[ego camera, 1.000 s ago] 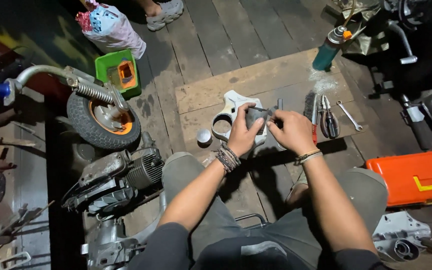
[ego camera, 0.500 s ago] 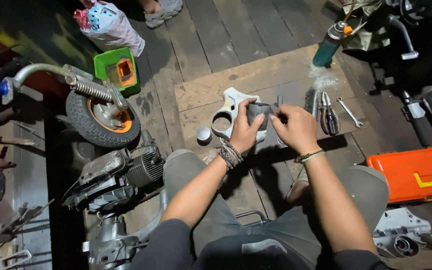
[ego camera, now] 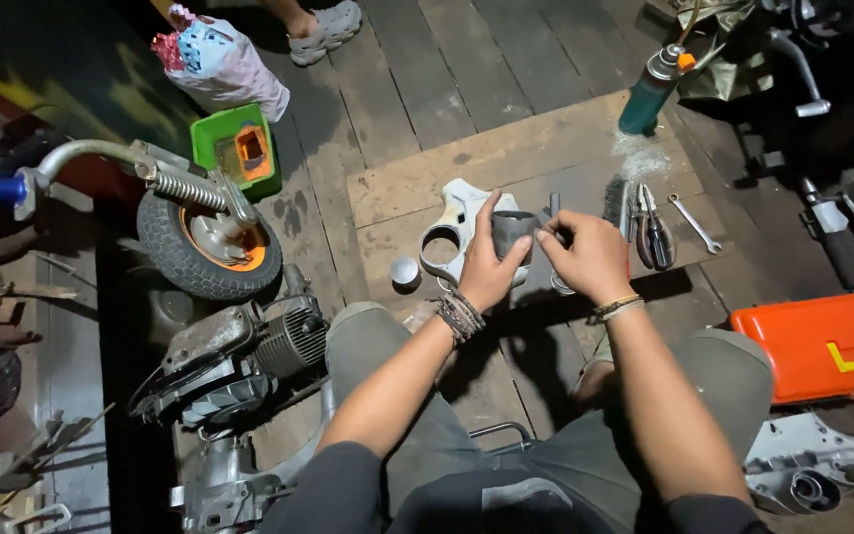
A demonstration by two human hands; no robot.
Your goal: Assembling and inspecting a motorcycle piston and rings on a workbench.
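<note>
**Dark cylinder held over the wooden board**

Head view: The dark cylinder [ego camera: 512, 233], a short grey tube-like part, sits between both hands above the wooden board [ego camera: 417, 178] on the plank floor. The left hand [ego camera: 486, 265] is closed around the cylinder's left side, thumb across its lower front and a finger raised along its upper edge. The right hand [ego camera: 590, 259] is at the cylinder's right rim, fingers curled together and pinching it or something small against it; which one cannot be told.

Just behind the cylinder lies a white cover plate [ego camera: 452, 232] with a round hole. Left of the cylinder, a small metal cap [ego camera: 404, 271] rests on the board. Right of the cylinder lie pliers [ego camera: 652, 232] and a wrench [ego camera: 694, 223]. Far behind and right of it stands a green spray can [ego camera: 648, 94]. Well left of the cylinder lies a small wheel [ego camera: 205, 242] with an orange hub, and well right an orange toolbox [ego camera: 822, 341].
</note>
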